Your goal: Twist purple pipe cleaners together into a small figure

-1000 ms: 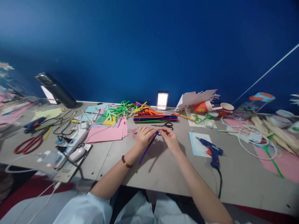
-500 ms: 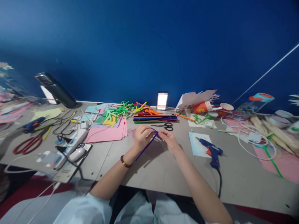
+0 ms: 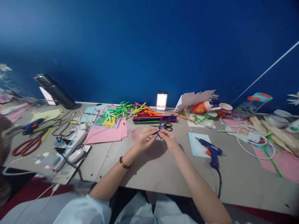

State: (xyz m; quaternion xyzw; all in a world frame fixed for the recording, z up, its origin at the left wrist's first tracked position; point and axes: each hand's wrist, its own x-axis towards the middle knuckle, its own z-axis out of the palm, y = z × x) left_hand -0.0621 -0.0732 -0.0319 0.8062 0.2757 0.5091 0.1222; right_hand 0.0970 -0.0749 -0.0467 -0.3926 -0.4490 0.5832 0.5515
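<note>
Over the middle of the desk, my left hand (image 3: 144,139) and my right hand (image 3: 169,140) meet fingertip to fingertip on a purple pipe cleaner (image 3: 160,124). One end of it sticks up above the fingers, and part of the rest is hidden by them. Both hands are closed in a pinch. Just beyond the fingertips lie black-handled scissors (image 3: 168,126). Behind those is a bundle of straight pipe cleaners (image 3: 154,119) in several colours.
A blue glue gun (image 3: 211,151) rests on a light blue sheet to the right. Pink paper (image 3: 105,134), a power strip (image 3: 70,151) and red-handled scissors (image 3: 26,147) lie to the left. Bent green pipe cleaners (image 3: 119,111) and a propped phone (image 3: 162,101) are at the back.
The purple pipe cleaner's long end pointed down toward my left wrist; now an end points up past the fingertips. My left fingers have shifted their hold.
</note>
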